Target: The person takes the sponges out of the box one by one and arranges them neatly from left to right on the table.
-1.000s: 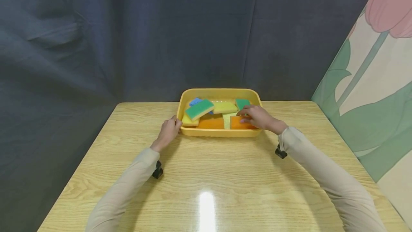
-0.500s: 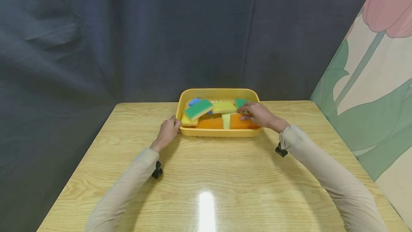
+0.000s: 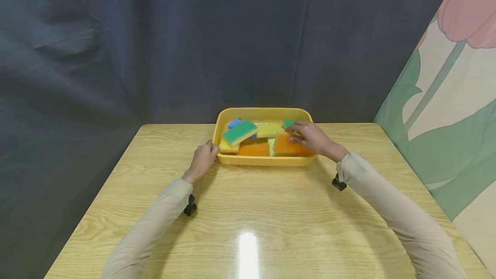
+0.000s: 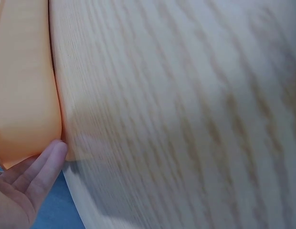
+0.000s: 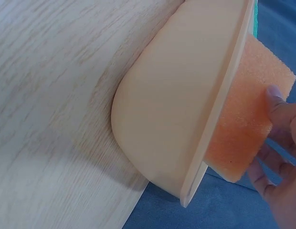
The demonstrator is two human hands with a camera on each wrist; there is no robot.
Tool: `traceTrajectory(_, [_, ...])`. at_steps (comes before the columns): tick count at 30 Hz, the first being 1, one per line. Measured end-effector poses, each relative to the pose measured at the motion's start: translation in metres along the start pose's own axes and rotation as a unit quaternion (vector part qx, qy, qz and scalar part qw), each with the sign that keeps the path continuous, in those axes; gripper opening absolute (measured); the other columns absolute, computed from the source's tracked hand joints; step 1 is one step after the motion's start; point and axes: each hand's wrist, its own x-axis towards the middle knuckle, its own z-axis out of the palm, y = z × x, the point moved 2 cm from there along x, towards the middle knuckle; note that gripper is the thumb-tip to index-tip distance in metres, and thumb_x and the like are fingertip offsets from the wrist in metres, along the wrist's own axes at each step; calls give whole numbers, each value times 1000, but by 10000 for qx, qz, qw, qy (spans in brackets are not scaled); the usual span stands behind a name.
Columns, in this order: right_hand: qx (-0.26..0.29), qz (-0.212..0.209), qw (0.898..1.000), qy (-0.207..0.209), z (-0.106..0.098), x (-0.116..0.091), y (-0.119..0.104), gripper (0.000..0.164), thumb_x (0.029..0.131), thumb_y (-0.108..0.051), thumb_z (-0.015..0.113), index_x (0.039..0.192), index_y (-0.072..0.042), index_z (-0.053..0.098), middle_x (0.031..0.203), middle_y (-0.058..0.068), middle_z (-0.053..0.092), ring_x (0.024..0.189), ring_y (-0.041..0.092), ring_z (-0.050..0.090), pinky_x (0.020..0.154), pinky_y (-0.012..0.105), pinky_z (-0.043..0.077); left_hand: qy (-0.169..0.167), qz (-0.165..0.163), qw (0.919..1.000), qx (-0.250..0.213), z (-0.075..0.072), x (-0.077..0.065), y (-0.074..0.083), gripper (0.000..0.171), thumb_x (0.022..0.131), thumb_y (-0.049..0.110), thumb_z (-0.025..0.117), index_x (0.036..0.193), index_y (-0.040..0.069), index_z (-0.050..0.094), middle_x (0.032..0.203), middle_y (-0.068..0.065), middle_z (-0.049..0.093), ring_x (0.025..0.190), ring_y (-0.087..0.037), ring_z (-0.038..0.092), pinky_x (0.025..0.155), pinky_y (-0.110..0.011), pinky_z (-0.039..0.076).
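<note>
A yellow plastic basin (image 3: 263, 160) stands at the table's far edge with several sponges in it. My left hand (image 3: 203, 157) holds the basin's left front corner; in the left wrist view its fingers (image 4: 45, 174) lie against the outer wall, and the thumb is out of sight. At the right end, my right hand (image 3: 313, 137) pinches an orange sponge (image 3: 288, 144) by its upper edge. The right wrist view has this orange sponge (image 5: 248, 112) rising above the basin's rim, with the thumb on its near face; its lower part is hidden behind the wall.
Also in the basin lie a green-topped sponge (image 3: 240, 132), a blue sponge (image 3: 234, 123), yellow sponges including one in the middle (image 3: 269, 130), and another orange sponge (image 3: 253, 149). A dark curtain (image 3: 248, 46) hangs behind the wooden table (image 3: 248, 197).
The orange sponge in my right hand has lifted and tilted, its left end now higher and more visible. My left hand stays at the basin's corner.
</note>
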Motion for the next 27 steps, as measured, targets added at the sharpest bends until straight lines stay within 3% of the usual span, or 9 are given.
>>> traceTrajectory(6, [-87,-150,9977,652,-2,-1,-2,30,84,-10,78,110,2,70,96,14,65,74,25,57,64,40,49,31,30,10000,-53,2,0,0,23,102,9,40,80,5,47,64,-8,51,55,-19,57,48,-28,42])
traceTrajectory(10, [-68,-136,9969,766,-2,0,-4,30,85,-10,77,112,2,69,94,12,64,70,20,53,60,36,45,78,-25,10000,-52,2,0,0,23,101,9,41,80,5,47,64,-9,52,56,-20,59,48,-28,43])
traceTrajectory(27, [73,-97,9941,1080,-7,3,-16,30,88,-13,75,115,-1,67,100,11,65,80,23,61,66,40,51,146,-90,9998,-69,2,-1,0,21,101,10,41,85,4,52,67,-9,55,56,-19,57,48,-27,41])
